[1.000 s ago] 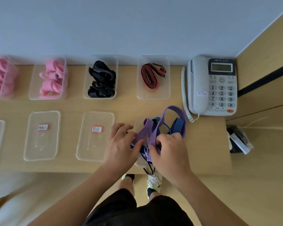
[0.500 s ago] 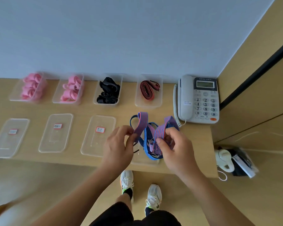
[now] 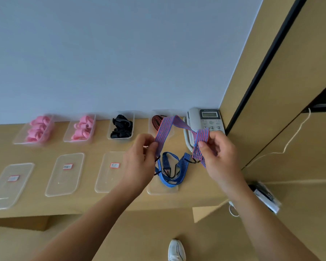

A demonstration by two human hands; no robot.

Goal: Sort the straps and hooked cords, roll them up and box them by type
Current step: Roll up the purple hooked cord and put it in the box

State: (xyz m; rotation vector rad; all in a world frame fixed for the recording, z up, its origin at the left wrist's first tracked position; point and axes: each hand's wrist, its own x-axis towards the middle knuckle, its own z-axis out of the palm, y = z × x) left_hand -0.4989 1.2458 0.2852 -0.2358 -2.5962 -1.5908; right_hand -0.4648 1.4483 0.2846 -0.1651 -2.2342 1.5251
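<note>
A blue-and-red striped flat cord [image 3: 167, 127] with black hooks arches between my two hands above the desk. My left hand [image 3: 141, 161] pinches one end, and my right hand [image 3: 217, 155] pinches the other, folded end. Below them a blue striped hooked cord [image 3: 170, 172] hangs in loops over a clear lid [image 3: 162, 190]. At the back stand clear boxes: two with pink rolls [image 3: 39, 129] [image 3: 83, 128], one with black straps [image 3: 121, 127], one with a red-black cord [image 3: 157, 120].
Three clear lids with red-edged labels [image 3: 9, 185] [image 3: 66, 174] [image 3: 109, 172] lie along the wooden desk's [image 3: 92, 146] front. A white telephone [image 3: 205, 123] sits at the back right against a wooden side panel. A plastic bag [image 3: 265, 196] lies lower right.
Both hands have lifted the striped cord and drawn it apart into a wide arch. The blue cord now hangs loose below. The camera has tilted up toward the wall.
</note>
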